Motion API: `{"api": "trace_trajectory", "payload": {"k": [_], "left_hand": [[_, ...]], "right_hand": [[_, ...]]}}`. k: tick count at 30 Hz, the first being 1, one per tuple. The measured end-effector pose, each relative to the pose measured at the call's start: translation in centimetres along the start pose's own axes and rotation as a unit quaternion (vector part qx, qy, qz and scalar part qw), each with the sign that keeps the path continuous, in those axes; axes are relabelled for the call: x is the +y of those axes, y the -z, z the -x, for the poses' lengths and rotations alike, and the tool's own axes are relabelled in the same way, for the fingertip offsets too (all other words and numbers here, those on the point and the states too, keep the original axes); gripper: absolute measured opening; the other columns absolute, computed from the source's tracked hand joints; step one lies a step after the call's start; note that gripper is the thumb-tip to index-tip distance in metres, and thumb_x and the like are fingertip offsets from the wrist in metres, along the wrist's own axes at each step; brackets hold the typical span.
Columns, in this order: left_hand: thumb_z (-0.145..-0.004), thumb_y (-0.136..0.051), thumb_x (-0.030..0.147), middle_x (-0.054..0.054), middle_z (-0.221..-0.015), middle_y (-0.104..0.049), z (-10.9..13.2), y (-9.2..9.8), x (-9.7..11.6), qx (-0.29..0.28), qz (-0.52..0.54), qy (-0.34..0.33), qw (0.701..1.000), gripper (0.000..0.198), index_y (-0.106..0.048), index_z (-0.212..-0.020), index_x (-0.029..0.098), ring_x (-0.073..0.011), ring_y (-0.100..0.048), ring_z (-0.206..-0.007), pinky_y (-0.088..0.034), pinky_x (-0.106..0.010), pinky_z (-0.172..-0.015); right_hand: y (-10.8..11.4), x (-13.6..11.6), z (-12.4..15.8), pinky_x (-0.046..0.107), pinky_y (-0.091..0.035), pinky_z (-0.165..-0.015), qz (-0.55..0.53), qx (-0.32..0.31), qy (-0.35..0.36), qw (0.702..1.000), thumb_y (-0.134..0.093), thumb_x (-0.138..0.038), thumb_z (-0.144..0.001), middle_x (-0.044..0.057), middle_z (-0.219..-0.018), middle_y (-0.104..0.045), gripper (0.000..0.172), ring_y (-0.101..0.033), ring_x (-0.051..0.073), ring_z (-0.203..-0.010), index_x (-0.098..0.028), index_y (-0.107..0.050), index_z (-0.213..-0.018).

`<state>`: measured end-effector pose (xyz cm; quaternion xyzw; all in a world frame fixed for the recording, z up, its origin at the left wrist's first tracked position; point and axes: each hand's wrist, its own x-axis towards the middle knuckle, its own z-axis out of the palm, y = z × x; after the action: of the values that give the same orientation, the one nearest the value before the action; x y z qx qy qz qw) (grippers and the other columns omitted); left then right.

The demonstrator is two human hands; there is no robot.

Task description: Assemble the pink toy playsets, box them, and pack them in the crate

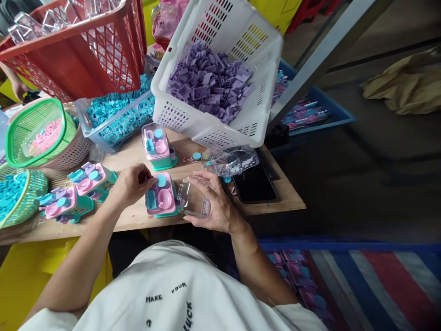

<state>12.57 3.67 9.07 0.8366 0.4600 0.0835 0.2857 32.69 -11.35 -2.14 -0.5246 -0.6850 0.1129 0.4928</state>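
A small pink and teal toy box [164, 198] stands on the wooden table in front of me, with a round blue piece, a pink bowl-like piece and a blue piece on top. My left hand [132, 185] is closed in a pinch at its upper left edge; whatever may be between the fingertips is hidden. At the box's right side, my right hand [218, 204] grips a clear plastic cover [195, 198], which is tilted away from the top. Just behind stands a similar toy box [159, 146] under a clear cover. Two uncovered toy boxes [70, 204] stand to the left.
A white basket [210, 124] of purple parts leans behind the table, beside a tub [113, 128] of blue parts and a red crate [76, 59] of clear covers. Green baskets [34, 154] stand left. A phone [257, 186] and clear packaging [234, 161] lie right. Another person's hand [20, 89] shows far left.
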Motion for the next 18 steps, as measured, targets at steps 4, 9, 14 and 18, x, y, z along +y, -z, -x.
{"api": "trace_trajectory", "payload": {"k": [4,9,14,18], "left_hand": [[-0.077,-0.064,0.042,0.003,-0.057,-0.053,-0.2,-0.1,-0.1,-0.01,0.003,-0.019,1.0,0.025,-0.058,-0.071,0.019,-0.0106,-0.043,-0.053,-0.033,-0.023,-0.051],[-0.079,-0.064,0.041,0.004,-0.062,-0.051,0.4,-1.0,-0.8,0.01,0.051,-0.034,0.998,0.024,-0.057,-0.077,0.018,-0.0106,-0.044,-0.056,-0.034,-0.024,-0.054],[-0.078,-0.069,0.063,-0.01,-0.109,-0.062,2.4,-1.6,-4.1,0.073,0.18,-0.118,0.974,0.066,-0.057,-0.122,0.016,-0.0191,-0.06,-0.088,-0.051,-0.03,-0.072],[-0.055,-0.084,0.072,-0.02,-0.149,-0.04,3.8,-3.4,-7.5,0.038,0.181,-0.214,0.959,0.122,-0.032,-0.154,0.022,-0.0371,-0.046,-0.133,-0.046,-0.052,-0.107]], "right_hand": [[-0.1,-0.1,-0.2,0.063,-0.044,-0.11,0.002,0.004,0.005,1.0,-0.083,-0.038,-0.071,0.013,-0.14,-0.04,0.093,-0.046,0.038,-0.134,-0.032,-0.037,-0.151],[0.3,-1.0,-0.3,0.061,-0.05,-0.105,-0.006,0.015,0.017,1.0,-0.083,-0.037,-0.07,0.012,-0.14,-0.039,0.092,-0.048,0.037,-0.132,-0.034,-0.038,-0.15],[2.1,-2.9,-1.4,0.062,-0.05,-0.105,-0.027,-0.004,0.016,1.0,-0.085,-0.046,-0.067,0.012,-0.142,-0.038,0.094,-0.046,0.039,-0.133,-0.036,-0.04,-0.149],[2.6,-4.6,-3.8,0.063,-0.047,-0.108,-0.022,-0.041,0.036,0.998,-0.083,-0.052,-0.068,0.01,-0.144,-0.039,0.088,-0.047,0.04,-0.134,-0.038,-0.043,-0.146]]}}
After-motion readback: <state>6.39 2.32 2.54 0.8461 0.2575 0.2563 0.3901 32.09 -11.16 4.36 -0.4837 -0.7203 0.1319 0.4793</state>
